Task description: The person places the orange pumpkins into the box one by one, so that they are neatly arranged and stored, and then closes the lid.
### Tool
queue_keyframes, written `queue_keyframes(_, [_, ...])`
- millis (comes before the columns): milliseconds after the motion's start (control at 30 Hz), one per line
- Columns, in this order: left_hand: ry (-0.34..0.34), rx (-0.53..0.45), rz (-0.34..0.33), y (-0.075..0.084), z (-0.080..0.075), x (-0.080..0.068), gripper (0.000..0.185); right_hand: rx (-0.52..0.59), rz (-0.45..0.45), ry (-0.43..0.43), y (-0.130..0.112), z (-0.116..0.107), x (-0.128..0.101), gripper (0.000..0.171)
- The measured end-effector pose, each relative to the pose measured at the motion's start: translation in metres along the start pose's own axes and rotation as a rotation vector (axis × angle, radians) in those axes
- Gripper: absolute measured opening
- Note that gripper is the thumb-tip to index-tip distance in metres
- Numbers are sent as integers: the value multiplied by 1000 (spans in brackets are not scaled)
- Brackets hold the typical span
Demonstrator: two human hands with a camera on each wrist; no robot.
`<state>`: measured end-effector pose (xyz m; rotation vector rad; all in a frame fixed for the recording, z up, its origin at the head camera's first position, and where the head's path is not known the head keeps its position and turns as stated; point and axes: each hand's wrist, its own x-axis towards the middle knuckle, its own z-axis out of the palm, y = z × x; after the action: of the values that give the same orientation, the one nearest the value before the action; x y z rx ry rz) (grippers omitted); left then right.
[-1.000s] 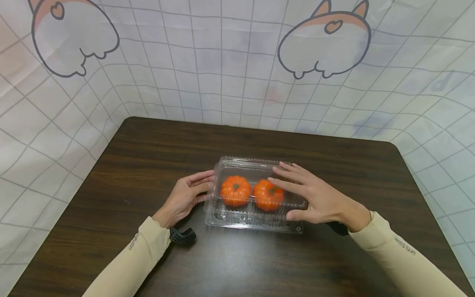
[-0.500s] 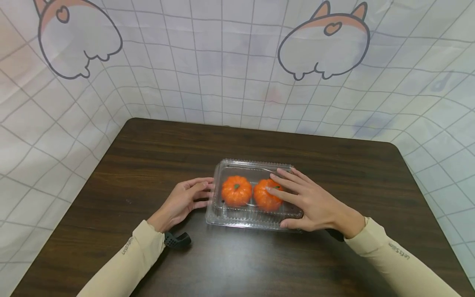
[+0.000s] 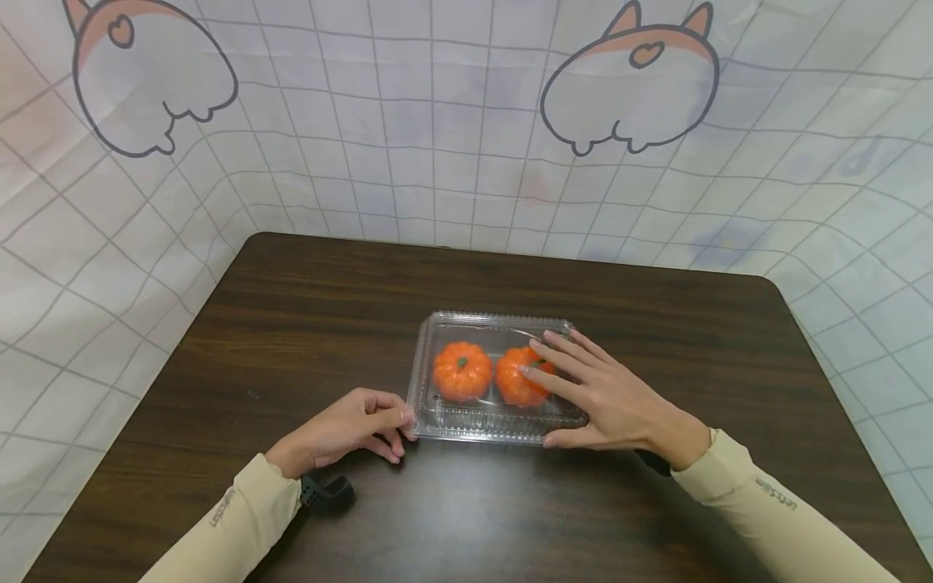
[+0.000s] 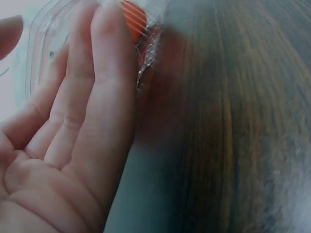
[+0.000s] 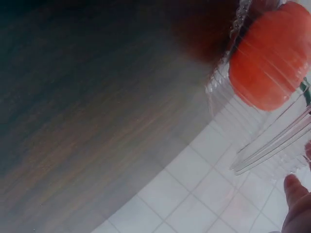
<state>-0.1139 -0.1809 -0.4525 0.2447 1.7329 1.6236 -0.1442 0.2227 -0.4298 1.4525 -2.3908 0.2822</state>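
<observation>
A clear plastic clamshell container [image 3: 466,421] lies closed on the dark wooden table. Inside it sit two small orange pumpkins, the left pumpkin [image 3: 462,371] and the right pumpkin [image 3: 517,385], each with a green stem. My left hand [image 3: 357,429] pinches the container's near left corner between thumb and fingers; its lower fingers hang bent below the rim. In the left wrist view, the fingers [image 4: 109,97] reach up to the ribbed wall. Spread across the lid's right side, my right hand [image 3: 608,397] has straight fingers that partly cover the right pumpkin.
The brown wood-grain table [image 3: 350,300] extends on all sides of the container. A white grid-patterned cloth [image 3: 408,162] with cartoon animal prints hangs behind and at both sides of the table. Dark bands show at both wrists.
My left hand has slid from the container's left side toward me, to its near left corner. The lid has come down level, and my right hand has settled slightly lower on it.
</observation>
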Motion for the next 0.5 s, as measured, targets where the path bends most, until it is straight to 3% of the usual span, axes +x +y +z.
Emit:
queue_keyframes(233, [-17, 47, -5, -1, 4, 0, 41, 114, 145, 39, -4, -8, -12, 113])
queue_keyframes(333, [4, 76, -11, -2, 6, 0, 43, 177, 283, 70, -8, -13, -25, 104])
queue_keyframes(500, [18, 85, -8, -4, 10, 0, 44, 298, 636, 96, -22, -22, -44, 73])
